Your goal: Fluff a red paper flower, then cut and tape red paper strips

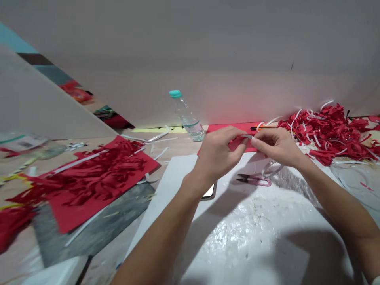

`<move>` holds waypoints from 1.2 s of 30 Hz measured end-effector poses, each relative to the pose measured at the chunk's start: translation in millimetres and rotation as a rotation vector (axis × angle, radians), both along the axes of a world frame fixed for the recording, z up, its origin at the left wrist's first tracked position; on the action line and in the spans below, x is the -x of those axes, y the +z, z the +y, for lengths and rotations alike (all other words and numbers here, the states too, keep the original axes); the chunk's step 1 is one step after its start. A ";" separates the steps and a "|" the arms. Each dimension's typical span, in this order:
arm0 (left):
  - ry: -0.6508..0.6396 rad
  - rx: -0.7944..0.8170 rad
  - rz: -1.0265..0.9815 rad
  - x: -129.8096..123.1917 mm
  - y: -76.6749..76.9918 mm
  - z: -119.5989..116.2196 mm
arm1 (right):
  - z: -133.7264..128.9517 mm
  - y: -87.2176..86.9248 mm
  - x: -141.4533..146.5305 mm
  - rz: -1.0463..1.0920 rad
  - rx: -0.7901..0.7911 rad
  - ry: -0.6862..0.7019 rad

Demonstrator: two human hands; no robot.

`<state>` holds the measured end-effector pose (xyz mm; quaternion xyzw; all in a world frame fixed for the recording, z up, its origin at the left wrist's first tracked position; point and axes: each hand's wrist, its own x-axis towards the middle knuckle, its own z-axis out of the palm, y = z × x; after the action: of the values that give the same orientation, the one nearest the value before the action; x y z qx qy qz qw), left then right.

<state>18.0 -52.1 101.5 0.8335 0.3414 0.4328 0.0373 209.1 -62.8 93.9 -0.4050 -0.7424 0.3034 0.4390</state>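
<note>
My left hand (221,150) and my right hand (276,144) face each other above a white board (237,229). Both have thumb and fingers pinched on a short white strip (247,136) between them. A loop of white strip (273,170) hangs below my right hand. Pink thread snips (258,180) lie on the board beneath the hands. A phone (209,192) is partly hidden by my left wrist. Behind the hands lie a red sheet (212,128) and an orange pen or tool (265,127).
A clear bottle with a teal cap (192,126) stands behind my left hand. Red fringed pieces with white strips (326,130) are heaped at the right. More red fringes lie on a red sheet (74,215) at the left, over a dark grey board (118,211). A pale wall (222,59) rises behind.
</note>
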 end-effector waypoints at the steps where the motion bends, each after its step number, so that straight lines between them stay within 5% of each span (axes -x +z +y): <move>1: 0.000 0.015 0.002 0.6 -0.9 -1.2 | -0.6 -0.3 -0.2 0.002 0.024 0.009; 22: -0.090 0.319 -0.096 3.9 -8.1 10.0 | -13.7 -12.3 13.1 0.036 0.228 -0.014; 28: -0.064 0.229 -0.040 0.5 -8.2 14.6 | -9.1 -11.8 8.6 0.056 0.261 -0.030; 36: -0.028 0.194 0.032 -11.5 -11.0 24.0 | 9.7 -19.1 -0.4 0.037 0.155 -0.227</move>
<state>29.6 -28.1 90.5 0.8373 0.3707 0.3840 0.1184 209.5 -53.2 74.8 -0.5132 -0.6580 0.3156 0.4517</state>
